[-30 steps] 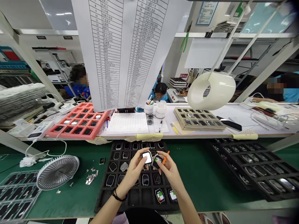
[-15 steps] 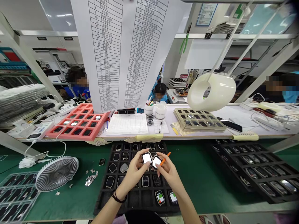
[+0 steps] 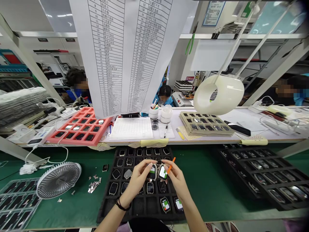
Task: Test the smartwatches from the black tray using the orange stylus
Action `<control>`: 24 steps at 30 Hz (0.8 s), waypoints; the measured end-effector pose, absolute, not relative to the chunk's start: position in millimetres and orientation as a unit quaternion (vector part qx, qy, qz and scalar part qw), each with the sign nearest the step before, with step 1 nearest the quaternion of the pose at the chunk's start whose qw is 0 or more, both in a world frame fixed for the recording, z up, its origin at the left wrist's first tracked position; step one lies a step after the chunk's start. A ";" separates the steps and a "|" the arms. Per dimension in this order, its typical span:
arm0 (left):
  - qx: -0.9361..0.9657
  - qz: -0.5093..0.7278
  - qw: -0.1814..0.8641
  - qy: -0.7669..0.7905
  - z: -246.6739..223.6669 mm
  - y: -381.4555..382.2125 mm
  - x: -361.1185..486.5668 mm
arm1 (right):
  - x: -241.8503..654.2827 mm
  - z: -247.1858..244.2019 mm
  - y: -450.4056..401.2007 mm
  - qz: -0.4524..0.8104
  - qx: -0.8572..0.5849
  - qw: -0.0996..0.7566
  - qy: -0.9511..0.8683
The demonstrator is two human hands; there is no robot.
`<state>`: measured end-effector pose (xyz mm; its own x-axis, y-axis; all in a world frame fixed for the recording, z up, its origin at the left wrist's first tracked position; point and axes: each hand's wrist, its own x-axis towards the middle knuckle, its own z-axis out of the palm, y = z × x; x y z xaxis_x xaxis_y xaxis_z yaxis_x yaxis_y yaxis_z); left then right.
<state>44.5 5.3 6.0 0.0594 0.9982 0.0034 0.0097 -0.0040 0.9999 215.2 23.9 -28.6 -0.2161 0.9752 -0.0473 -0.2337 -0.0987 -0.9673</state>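
Head view looks down on a black compartment tray on the green-matted desk, and both hands work just above the tray's middle. The left grip is clamped, fingers and thumb pinching a dark-cased smartwatch by its edges, tilted toward the right hand. The right grip is clamped too, on a second smartwatch showing a green and white screen, with an orange stick pinched alongside it, its tip pointing away. The two watches sit close together; whether they touch cannot be told. Held by the edges, their faces stay uncovered, probably so both screens can be seen at once. Two more lit smartwatches lie in the tray's near rows, each cell seemingly keeping its unit apart. A small fan stands left of the tray, near scattered metal scraps.
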 end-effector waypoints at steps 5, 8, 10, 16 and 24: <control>0.496 0.480 0.561 0.457 2.0 6.3 45.0 | 216.1 -27.6 23.5 0.619 -0.393 0.482 -0.480; 0.498 0.489 0.572 0.432 -1.0 6.8 45.1 | 216.5 -28.0 23.9 0.613 -0.393 0.472 -0.497; 0.501 0.491 0.571 0.427 -1.9 7.0 45.1 | 216.5 -29.2 24.4 0.610 -0.395 0.468 -0.502; 0.500 0.488 0.563 0.442 0.2 7.4 44.8 | 216.3 -31.4 25.0 0.607 -0.395 0.478 -0.496; 0.477 0.485 0.567 0.465 1.9 7.1 45.5 | 215.7 -29.1 23.7 0.610 -0.391 0.489 -0.485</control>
<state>45.5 7.1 1.9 0.0981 0.9931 -0.0639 -0.1066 0.0743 0.9915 215.7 23.7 -29.1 -0.2148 0.9767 -0.0020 -0.2169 -0.0497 -0.9749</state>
